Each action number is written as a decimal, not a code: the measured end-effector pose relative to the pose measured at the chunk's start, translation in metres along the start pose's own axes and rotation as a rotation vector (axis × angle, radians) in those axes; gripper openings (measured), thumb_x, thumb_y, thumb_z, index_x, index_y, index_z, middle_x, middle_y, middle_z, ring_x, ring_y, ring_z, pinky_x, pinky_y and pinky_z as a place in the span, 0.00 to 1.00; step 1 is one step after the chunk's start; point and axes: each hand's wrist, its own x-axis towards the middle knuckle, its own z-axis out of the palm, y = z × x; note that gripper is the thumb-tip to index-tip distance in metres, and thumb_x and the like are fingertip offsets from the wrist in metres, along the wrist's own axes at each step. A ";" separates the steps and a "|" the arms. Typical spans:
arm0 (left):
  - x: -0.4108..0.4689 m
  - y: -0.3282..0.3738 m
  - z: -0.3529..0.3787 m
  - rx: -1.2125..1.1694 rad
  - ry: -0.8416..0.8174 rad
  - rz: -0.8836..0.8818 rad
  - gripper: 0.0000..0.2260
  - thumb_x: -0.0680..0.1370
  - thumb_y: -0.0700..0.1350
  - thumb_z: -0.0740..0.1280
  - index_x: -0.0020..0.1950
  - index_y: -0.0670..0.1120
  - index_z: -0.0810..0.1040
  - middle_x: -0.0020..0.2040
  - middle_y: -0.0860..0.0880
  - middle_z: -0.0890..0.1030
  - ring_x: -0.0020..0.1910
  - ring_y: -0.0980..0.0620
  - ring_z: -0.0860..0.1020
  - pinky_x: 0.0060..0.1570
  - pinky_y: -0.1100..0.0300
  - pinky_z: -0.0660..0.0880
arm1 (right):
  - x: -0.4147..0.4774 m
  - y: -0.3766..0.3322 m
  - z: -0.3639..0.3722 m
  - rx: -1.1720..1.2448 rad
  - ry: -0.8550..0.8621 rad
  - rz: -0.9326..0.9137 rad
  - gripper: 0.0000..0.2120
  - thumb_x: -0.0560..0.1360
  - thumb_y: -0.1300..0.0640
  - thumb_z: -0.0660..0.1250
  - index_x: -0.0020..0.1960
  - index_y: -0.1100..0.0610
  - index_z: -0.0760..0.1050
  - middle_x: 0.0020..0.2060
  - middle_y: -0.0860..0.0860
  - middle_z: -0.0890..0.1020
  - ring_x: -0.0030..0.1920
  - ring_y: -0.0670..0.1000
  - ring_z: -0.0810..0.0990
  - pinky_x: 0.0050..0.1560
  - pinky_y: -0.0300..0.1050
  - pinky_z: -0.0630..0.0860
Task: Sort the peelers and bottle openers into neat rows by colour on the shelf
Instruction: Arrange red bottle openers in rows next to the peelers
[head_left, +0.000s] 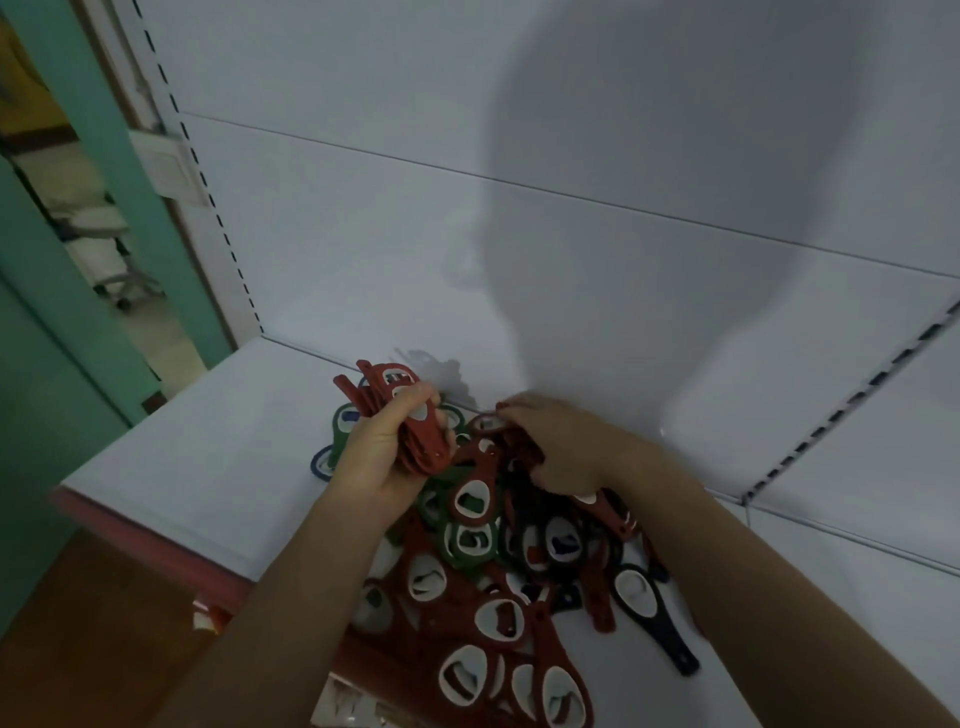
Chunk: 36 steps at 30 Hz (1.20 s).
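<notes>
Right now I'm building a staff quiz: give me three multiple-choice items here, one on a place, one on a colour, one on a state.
1. Where is the pile? A on the shelf; B on the floor; C in a basket.
2. What colour is the bunch in the left hand? A green; B red; C blue.
3. What is the right hand doing? A lying flat; B pinching an opener; C hanging idle.
Key: 1 A, it lies on the white board; 2 B, every gripped piece is red; 3 B, fingertips close on its ring.
</notes>
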 end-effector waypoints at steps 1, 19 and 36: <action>0.003 0.003 -0.003 0.005 -0.014 -0.022 0.05 0.71 0.42 0.74 0.42 0.43 0.80 0.37 0.47 0.80 0.34 0.52 0.79 0.45 0.53 0.76 | 0.002 0.002 -0.003 -0.017 -0.013 0.018 0.33 0.69 0.56 0.72 0.73 0.55 0.69 0.69 0.53 0.72 0.68 0.55 0.71 0.70 0.53 0.71; 0.036 0.012 -0.020 0.073 -0.142 -0.195 0.17 0.70 0.44 0.77 0.56 0.42 0.80 0.45 0.45 0.82 0.42 0.49 0.82 0.47 0.49 0.80 | 0.025 -0.007 0.019 -0.393 0.292 0.134 0.12 0.76 0.55 0.66 0.58 0.55 0.80 0.55 0.52 0.81 0.58 0.55 0.78 0.58 0.53 0.78; 0.036 0.012 -0.025 0.135 -0.112 -0.185 0.17 0.69 0.46 0.77 0.56 0.43 0.83 0.48 0.45 0.84 0.47 0.48 0.83 0.58 0.46 0.77 | 0.026 0.006 0.028 -0.197 0.330 0.197 0.15 0.72 0.64 0.66 0.57 0.53 0.79 0.55 0.52 0.82 0.56 0.55 0.80 0.57 0.50 0.79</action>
